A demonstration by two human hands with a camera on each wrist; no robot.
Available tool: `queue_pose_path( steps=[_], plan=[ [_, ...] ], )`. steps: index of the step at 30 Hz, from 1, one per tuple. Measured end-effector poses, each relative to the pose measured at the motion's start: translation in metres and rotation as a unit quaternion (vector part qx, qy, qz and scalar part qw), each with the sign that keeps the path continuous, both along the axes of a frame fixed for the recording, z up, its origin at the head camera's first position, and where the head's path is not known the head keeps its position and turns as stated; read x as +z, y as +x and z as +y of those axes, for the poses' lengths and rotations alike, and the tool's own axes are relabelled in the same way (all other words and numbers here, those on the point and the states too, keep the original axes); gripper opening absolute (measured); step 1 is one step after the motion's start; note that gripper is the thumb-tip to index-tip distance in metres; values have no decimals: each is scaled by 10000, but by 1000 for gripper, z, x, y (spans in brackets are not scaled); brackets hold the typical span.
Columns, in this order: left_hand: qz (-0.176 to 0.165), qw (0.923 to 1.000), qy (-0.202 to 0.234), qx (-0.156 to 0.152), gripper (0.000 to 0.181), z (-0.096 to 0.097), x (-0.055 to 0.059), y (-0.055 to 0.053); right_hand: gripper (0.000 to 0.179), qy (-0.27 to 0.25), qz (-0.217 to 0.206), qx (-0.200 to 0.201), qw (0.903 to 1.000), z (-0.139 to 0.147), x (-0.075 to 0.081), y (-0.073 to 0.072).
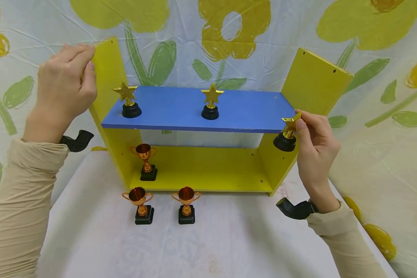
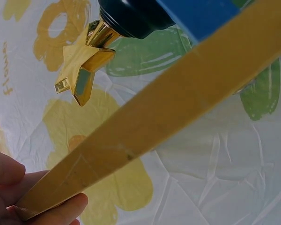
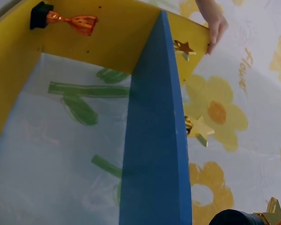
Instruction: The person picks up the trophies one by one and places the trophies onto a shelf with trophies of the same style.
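My left hand (image 1: 67, 79) grips the upper end of the yellow shelf's left side panel (image 1: 109, 65); in the left wrist view its fingers (image 2: 65, 208) lie on both sides of the panel edge (image 2: 145, 117). My right hand (image 1: 317, 144) pinches a gold star trophy (image 1: 285, 142) by its star, black base hanging down, in front of the blue board's right end. Two more star trophies stand on the blue board (image 1: 173, 104), one at the left (image 1: 131, 110) and one near the middle (image 1: 210, 112).
A bronze cup trophy (image 1: 148, 172) stands at the left of the yellow bottom board (image 1: 208, 166). On the white tablecloth (image 1: 222, 239) before the shelf are two more cups, one left (image 1: 144, 215) and one right (image 1: 186, 214). A flower-print cloth (image 1: 184, 23) hangs behind.
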State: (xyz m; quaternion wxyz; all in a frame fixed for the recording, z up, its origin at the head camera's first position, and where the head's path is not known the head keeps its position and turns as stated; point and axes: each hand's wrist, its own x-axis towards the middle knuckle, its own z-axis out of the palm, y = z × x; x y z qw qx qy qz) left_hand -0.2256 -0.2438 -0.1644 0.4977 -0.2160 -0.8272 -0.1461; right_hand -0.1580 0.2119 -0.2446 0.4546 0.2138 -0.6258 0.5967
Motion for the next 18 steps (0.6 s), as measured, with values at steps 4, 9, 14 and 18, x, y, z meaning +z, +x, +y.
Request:
queue_pose_path(
  steps=[4,9,14,18],
  plan=[
    [3,10000,27,-5,40,1,0,0,20,11,-21,-213,9998,3,6,-6],
    [25,10000,66,-21,39,1,0,0,20,-62,-12,-117,9999,7,11,-15],
    [28,10000,87,-37,39,1,-1,-1,20,109,-158,-302,9994,11,12,-25],
    [31,9999,88,-60,39,1,-1,-1,21,242,-278,-416,9985,17,11,-38]
  ],
)
